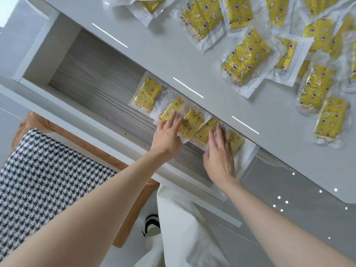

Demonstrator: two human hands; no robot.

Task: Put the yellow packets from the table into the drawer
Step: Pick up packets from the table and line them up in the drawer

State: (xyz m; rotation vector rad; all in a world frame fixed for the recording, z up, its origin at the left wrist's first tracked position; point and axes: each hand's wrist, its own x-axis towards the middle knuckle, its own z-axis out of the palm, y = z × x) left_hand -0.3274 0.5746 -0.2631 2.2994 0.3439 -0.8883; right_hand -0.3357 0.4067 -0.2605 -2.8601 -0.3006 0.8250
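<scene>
Left hand, right hand — fingers flat on packets at far edge of drawer; leftward, bare wood.

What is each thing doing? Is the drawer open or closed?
Drawer: open.
Packets in the drawer: five, overlapping in a row.
Packets on the table: many, scattered.
Left hand: fingers straight, touching a drawer packet.
Right hand: fingers straight, resting on another.

2 bare forearms, white trousers, black-white shoe
</scene>
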